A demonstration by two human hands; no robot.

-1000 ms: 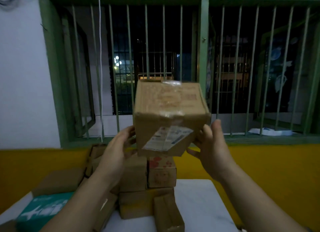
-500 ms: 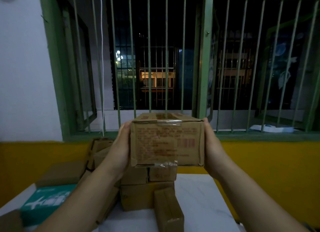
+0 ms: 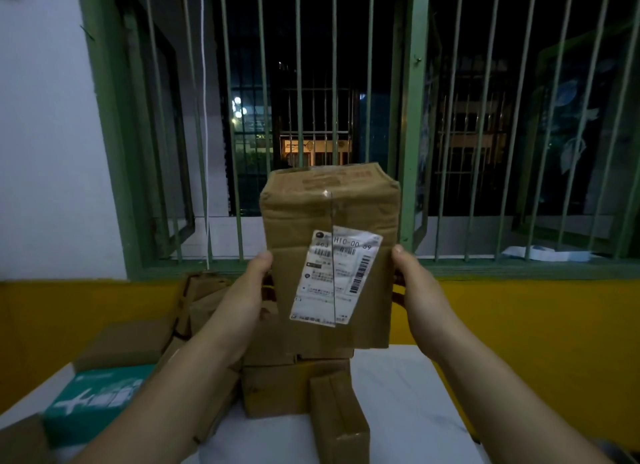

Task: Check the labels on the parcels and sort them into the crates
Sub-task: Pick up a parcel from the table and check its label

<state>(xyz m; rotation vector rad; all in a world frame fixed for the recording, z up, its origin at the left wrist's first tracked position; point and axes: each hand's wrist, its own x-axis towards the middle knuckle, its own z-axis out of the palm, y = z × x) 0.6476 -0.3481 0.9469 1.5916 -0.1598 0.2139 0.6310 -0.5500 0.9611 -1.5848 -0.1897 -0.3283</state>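
I hold a brown cardboard parcel (image 3: pixel 367 217) upright in front of me, above the table. Its white shipping label (image 3: pixel 334 278) with barcodes faces me and is cut by a strip of clear tape. My left hand (image 3: pixel 247 294) grips the parcel's left side with the thumb on the front edge. My right hand (image 3: pixel 414 283) grips the right side the same way. No crate is in view.
More brown parcels (image 3: pixel 294 384) are stacked on the white table (image 3: pixel 408 404) below the held one, with a small one (image 3: pixel 337 418) in front. A teal box (image 3: pixel 93 401) lies at the left. A green barred window (image 3: pixel 412 117) and yellow wall (image 3: pixel 536 325) stand behind.
I have turned the parcel in both hands: the printed side faced me half a second ago, and now the side with the white label faces me. The parcel stands taller.
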